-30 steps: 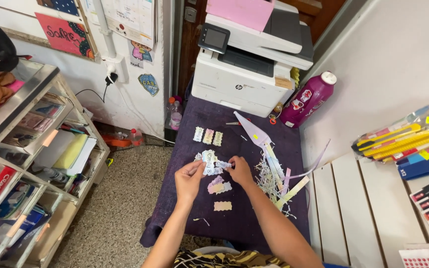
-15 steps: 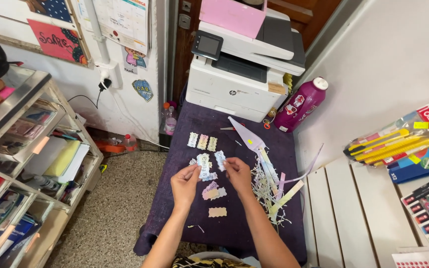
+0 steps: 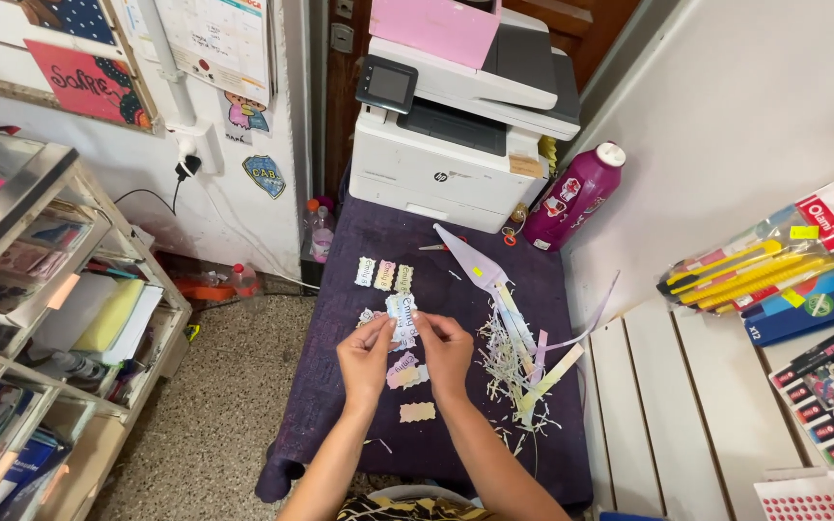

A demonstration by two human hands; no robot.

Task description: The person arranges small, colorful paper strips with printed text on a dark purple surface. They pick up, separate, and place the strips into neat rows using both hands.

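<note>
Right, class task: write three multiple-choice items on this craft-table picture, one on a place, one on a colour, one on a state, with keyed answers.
1. Where does the magenta bottle stand?
A. right of the printer
B. on the floor
C. on the left shelf

2. What colour is the table cover?
A. yellow
B. dark purple
C. white

3. How is the small paper label held?
A. by the left hand alone
B. lying untouched
C. pinched between both hands

Answers: 1 A, the bottle stands at the printer's right corner, by the wall. 2 B, the cloth is dark purple. 3 C, the left hand and right hand each pinch a side of the label above the table.
</note>
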